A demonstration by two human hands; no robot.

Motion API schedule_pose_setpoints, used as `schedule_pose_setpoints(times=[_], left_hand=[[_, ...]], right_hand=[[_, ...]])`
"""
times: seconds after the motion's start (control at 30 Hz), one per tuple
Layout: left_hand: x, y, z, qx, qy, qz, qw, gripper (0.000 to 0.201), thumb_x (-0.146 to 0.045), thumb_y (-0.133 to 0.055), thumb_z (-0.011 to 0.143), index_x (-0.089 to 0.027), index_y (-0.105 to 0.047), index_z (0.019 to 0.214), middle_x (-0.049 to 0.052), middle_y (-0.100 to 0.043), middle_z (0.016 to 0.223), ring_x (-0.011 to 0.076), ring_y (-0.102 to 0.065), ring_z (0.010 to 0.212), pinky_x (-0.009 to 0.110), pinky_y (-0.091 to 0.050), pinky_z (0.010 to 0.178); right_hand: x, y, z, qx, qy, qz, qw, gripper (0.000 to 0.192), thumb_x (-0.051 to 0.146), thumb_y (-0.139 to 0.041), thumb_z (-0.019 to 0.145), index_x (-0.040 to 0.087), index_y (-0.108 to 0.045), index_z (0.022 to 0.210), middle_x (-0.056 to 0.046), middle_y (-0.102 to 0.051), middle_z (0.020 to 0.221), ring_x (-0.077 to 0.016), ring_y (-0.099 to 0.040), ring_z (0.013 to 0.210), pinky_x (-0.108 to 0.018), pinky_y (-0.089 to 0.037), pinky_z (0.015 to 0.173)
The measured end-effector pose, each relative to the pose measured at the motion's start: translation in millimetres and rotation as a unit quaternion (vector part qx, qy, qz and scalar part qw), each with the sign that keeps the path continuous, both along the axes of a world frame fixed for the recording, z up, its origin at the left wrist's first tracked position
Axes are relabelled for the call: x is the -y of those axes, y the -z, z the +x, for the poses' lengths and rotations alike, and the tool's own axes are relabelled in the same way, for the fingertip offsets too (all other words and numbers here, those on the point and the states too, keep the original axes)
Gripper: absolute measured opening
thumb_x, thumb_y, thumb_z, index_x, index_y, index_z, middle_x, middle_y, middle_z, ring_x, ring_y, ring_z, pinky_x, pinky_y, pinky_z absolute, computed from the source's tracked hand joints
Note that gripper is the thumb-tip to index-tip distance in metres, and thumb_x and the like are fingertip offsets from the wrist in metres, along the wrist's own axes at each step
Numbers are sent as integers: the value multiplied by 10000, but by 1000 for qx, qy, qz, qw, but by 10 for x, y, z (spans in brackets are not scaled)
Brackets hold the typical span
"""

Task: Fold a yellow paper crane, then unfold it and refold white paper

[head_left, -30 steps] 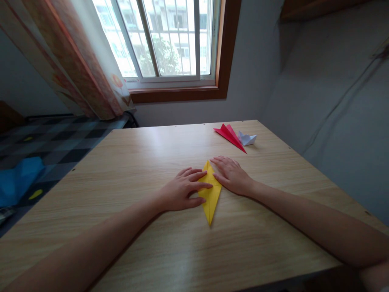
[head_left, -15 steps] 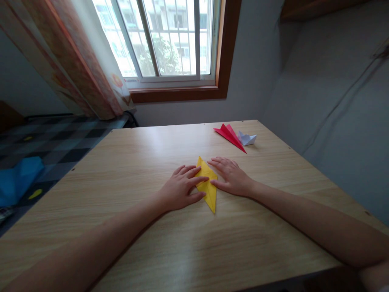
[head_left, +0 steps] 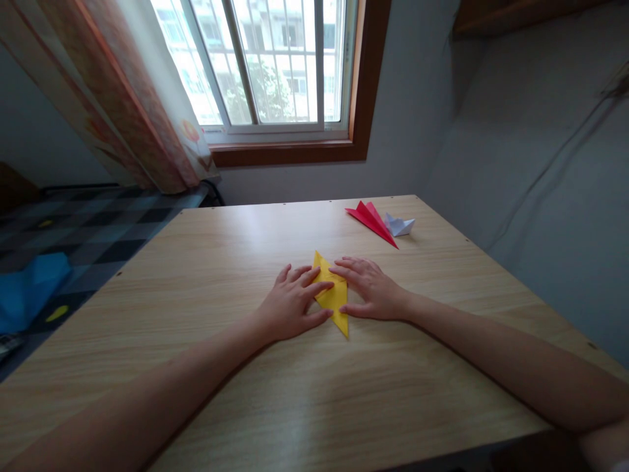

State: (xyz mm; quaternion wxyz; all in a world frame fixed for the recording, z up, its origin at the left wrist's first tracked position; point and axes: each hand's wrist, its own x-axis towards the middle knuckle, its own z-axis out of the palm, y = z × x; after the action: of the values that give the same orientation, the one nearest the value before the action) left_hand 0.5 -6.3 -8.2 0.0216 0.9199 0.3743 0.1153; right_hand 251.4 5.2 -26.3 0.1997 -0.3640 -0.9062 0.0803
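Observation:
A folded yellow paper piece (head_left: 335,301), a narrow pointed shape, lies flat on the wooden table (head_left: 275,406) in front of me. My left hand (head_left: 291,307) rests palm down on its left side, fingers spread over the paper. My right hand (head_left: 369,290) presses on its right side, fingertips lying across the upper part. Both hands hold the paper flat against the table. Its lower tip sticks out between the hands toward me.
A folded red paper shape (head_left: 372,221) and a small white folded one (head_left: 400,225) lie at the table's far right. Behind are a window (head_left: 275,65) and a curtain (head_left: 113,98). A checkered surface (head_left: 83,229) with a blue cloth (head_left: 27,288) lies left.
The yellow paper looks shorter than one second ago, its lower point drawn up. Both hands shifted slightly left, and my right fingers moved further onto the paper.

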Motion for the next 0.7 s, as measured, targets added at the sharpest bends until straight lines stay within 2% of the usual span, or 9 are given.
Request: schedule_pose_setpoints(times=[0.2, 0.4, 0.57, 0.7], left_hand=[[-11, 16, 4, 1, -8, -3, 1000, 567, -589, -560, 873, -292, -552, 1357, 112, -505, 1444, 365, -402, 1352, 657, -175, 1137], [-30, 56, -11, -5, -22, 0, 1000, 673, -645, -558, 851, -275, -495, 1410, 127, -478, 1471, 358, -389, 1367, 639, -171, 1150], [-30, 58, -8, -10, -30, -4, 999, 645, -649, -550, 852, -258, -536, 1365, 141, -458, 1486, 351, -376, 1382, 626, -184, 1150], [-24, 37, 9, -10, -35, -11, 999, 639, -648, -545, 852, -253, -542, 1354, 139, -464, 1482, 346, -375, 1390, 615, -191, 1157]], right_hand=[[21, -26, 9, 5, -33, -12, 999, 866, 597, -718, 752, 253, -401, 1481, -146, -416, 1527, -325, -348, 1423, -574, -223, 1155], [26, -39, 19, 0, -66, -15, 998, 908, 599, -735, 735, 260, -375, 1497, -147, -398, 1540, -324, -328, 1436, -563, -208, 1165], [23, -53, 32, -47, -69, -12, 996, 766, 537, -656, 835, 223, -390, 1480, -145, -469, 1487, -292, -391, 1398, -518, -288, 1148], [13, -23, 27, -91, -35, -5, 995, 657, 412, -574, 909, 213, -350, 1493, -146, -498, 1457, -273, -458, 1342, -510, -358, 1117]])
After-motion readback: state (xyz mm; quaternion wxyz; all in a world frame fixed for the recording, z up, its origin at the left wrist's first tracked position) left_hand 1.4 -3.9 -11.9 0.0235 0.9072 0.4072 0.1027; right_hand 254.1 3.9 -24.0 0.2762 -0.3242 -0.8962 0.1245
